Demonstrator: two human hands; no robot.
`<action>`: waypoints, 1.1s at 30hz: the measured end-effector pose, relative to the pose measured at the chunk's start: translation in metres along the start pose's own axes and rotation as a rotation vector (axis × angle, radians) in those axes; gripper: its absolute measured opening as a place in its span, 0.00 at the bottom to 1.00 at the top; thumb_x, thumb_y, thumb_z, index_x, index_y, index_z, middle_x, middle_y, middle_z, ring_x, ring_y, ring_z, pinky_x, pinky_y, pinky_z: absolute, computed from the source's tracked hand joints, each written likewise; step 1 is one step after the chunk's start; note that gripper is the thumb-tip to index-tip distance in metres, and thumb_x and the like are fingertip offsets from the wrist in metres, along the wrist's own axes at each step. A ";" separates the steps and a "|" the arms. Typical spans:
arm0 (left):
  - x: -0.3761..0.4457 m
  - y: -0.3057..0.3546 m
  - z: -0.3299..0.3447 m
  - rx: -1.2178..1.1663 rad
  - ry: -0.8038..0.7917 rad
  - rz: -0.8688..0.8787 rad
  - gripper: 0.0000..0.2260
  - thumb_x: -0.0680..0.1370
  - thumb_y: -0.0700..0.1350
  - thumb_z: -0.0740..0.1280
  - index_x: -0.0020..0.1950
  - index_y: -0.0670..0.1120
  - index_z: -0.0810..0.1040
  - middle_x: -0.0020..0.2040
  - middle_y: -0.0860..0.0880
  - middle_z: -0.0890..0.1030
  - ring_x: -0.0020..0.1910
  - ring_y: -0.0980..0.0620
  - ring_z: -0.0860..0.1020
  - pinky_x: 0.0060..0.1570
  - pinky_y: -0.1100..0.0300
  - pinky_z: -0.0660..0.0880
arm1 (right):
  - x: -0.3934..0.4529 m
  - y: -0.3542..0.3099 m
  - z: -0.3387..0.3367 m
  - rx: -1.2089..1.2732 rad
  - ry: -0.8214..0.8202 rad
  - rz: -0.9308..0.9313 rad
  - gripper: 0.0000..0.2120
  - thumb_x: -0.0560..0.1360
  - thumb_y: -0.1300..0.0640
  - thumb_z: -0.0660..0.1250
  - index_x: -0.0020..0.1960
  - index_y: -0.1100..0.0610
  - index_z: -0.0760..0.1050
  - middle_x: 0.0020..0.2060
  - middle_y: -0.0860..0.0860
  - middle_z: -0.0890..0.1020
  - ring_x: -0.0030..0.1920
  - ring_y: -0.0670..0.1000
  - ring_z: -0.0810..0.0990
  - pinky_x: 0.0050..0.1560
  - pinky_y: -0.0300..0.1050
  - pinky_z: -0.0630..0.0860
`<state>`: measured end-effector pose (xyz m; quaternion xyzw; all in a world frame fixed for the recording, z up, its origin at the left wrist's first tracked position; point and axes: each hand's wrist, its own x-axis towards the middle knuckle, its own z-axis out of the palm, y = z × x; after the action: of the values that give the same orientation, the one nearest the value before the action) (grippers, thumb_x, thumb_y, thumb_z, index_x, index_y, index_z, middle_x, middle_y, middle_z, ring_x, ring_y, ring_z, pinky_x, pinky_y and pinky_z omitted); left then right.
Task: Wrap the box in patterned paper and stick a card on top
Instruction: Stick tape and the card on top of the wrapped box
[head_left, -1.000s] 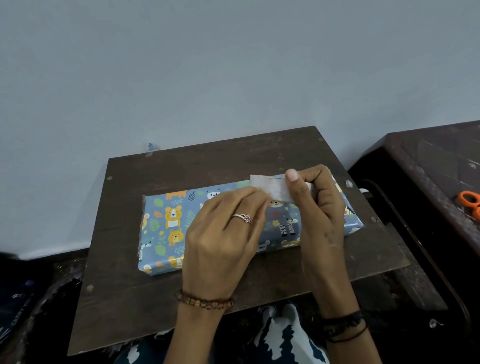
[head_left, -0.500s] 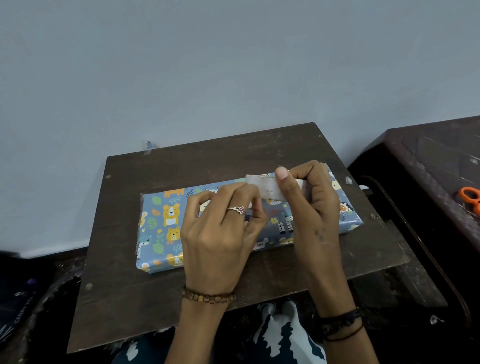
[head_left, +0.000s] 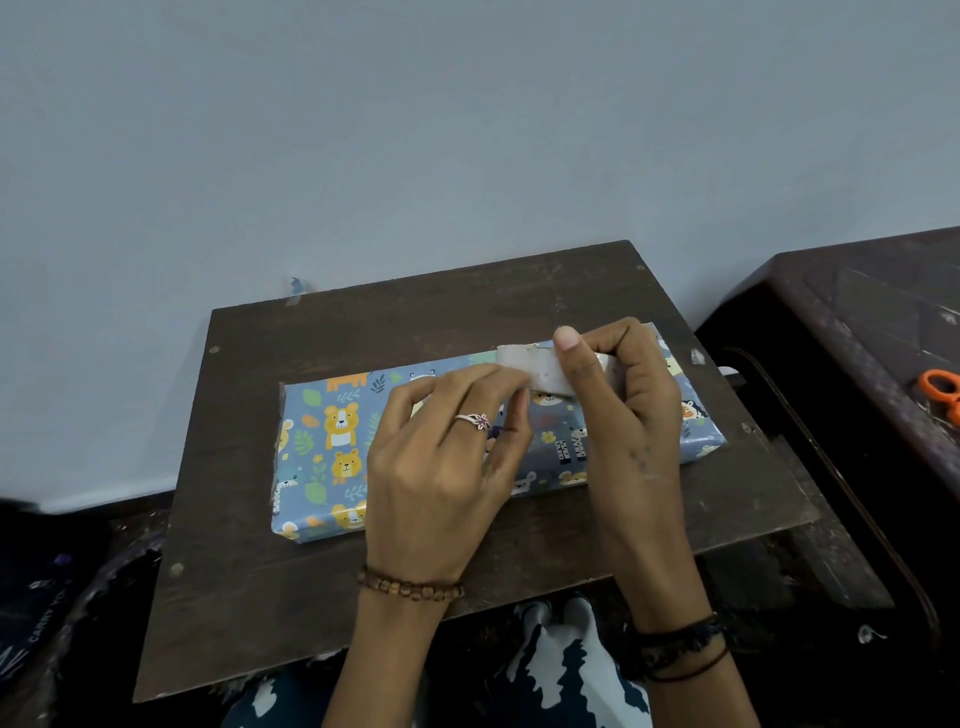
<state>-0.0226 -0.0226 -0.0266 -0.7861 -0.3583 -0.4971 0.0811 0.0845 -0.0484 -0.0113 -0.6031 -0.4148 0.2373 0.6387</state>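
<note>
A flat box (head_left: 332, 447) wrapped in blue paper with cartoon animals lies on a dark wooden board (head_left: 249, 582). Above its right half I hold a whitish roll of tape (head_left: 535, 371). My right hand (head_left: 628, 415) grips the roll, thumb on its front face and fingers curled behind. My left hand (head_left: 447, 462), with a ring, pinches at the roll's lower left edge with thumb and fingertips. Whether a tape end is lifted is hidden by my fingers. No card is in view.
The board sits against a pale wall. A dark table (head_left: 872, 332) stands to the right with orange-handled scissors (head_left: 940, 389) at its edge. A dark bag (head_left: 36, 623) lies at the lower left. My patterned clothing (head_left: 561, 670) shows below the board.
Both hands with the tape roll shifted slightly up and left over the box. My left fingers curled tighter against the roll's edge.
</note>
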 end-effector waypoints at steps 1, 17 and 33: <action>-0.001 -0.001 0.000 0.015 0.014 0.012 0.05 0.76 0.39 0.67 0.45 0.39 0.83 0.43 0.46 0.83 0.45 0.54 0.76 0.48 0.58 0.74 | -0.001 -0.001 0.000 -0.002 0.002 0.004 0.11 0.74 0.45 0.64 0.35 0.47 0.69 0.36 0.55 0.68 0.39 0.51 0.67 0.44 0.50 0.69; 0.000 -0.006 0.004 0.061 0.094 0.068 0.04 0.75 0.35 0.68 0.46 0.42 0.74 0.40 0.45 0.82 0.41 0.51 0.74 0.43 0.58 0.72 | -0.003 -0.010 0.010 -0.051 0.028 0.062 0.13 0.72 0.40 0.62 0.36 0.48 0.70 0.36 0.53 0.73 0.44 0.58 0.74 0.48 0.61 0.73; 0.006 -0.004 0.000 -0.099 -0.061 -0.152 0.05 0.75 0.37 0.64 0.41 0.40 0.78 0.40 0.46 0.78 0.39 0.51 0.76 0.41 0.62 0.73 | 0.002 -0.003 0.000 -0.129 -0.068 -0.008 0.12 0.72 0.41 0.62 0.35 0.47 0.68 0.33 0.43 0.68 0.38 0.45 0.66 0.42 0.39 0.64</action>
<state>-0.0239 -0.0163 -0.0224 -0.7745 -0.3943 -0.4945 -0.0066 0.0855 -0.0474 -0.0081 -0.6332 -0.4528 0.2278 0.5849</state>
